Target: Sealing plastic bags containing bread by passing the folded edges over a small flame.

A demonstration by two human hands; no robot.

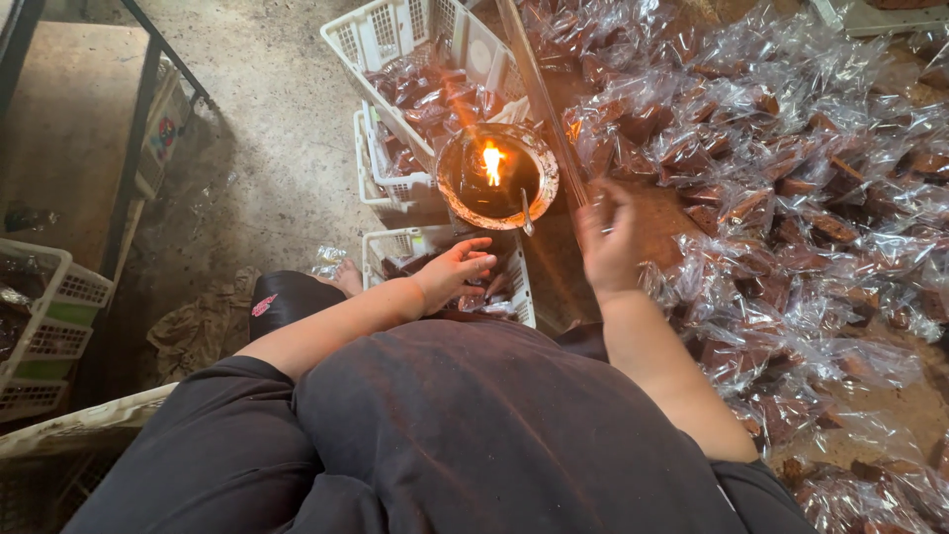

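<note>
A wide heap of clear plastic packets (791,198), each with a brown piece inside, covers the floor on the person's right and runs from the top of the view down to the lower right corner. The bare concrete floor (267,129) lies to the left, with a dark metal frame (133,168) standing on it and a crumpled rag (203,326) beside the person's knee. The person sits low in a dark shirt (474,435) and dark shorts.

Three white plastic baskets stand in a row ahead of the person: a far basket (395,40) tilted and holding packets, a middle basket (381,173), and a near basket (395,247) just in front of the lap, also with packets in it. More white baskets (59,307) are stacked at the left edge.

A round metal bowl (497,178) sits between the baskets and the heap. It holds dark liquid, and a small flame (491,161) burns in the middle of it. A long thin metal bar (539,99) slants from the top of the view down past the bowl's right rim.

The left hand (457,272) rests palm down on the packets in the near basket, fingers loosely spread and not closed around anything. The right hand (605,237) is raised just right of the bowl, near the lower end of the bar; it is blurred, its fingers curled inward, and whether they pinch anything cannot be told.
</note>
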